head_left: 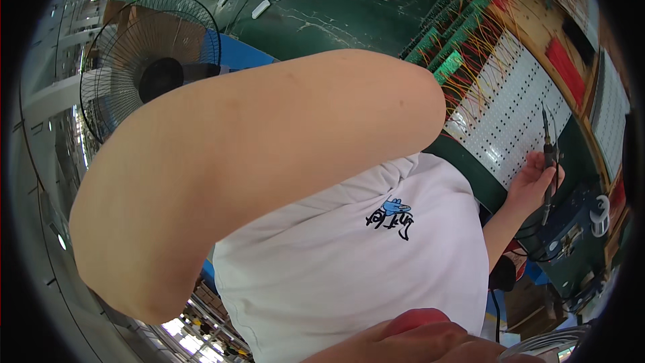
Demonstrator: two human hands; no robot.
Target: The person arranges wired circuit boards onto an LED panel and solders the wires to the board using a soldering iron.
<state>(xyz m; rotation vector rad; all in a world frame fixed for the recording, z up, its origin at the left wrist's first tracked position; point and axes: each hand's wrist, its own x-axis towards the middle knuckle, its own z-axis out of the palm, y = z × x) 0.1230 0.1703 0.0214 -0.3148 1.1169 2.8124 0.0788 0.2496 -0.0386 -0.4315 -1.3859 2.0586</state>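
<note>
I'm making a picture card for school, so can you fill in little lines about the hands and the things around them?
Right hand: holding a black soldering iron, tip toward the picture's top
Left hand: not in view
Middle: a big bent bare arm
Near the iron: white perforated board
Beside that board: green circuit boards, colourful wires
Clothes: white T-shirt
Left side: black fan

Black-dotted white board (516,104), green strips (470,15), apparently black soldering iron (549,150)
</note>
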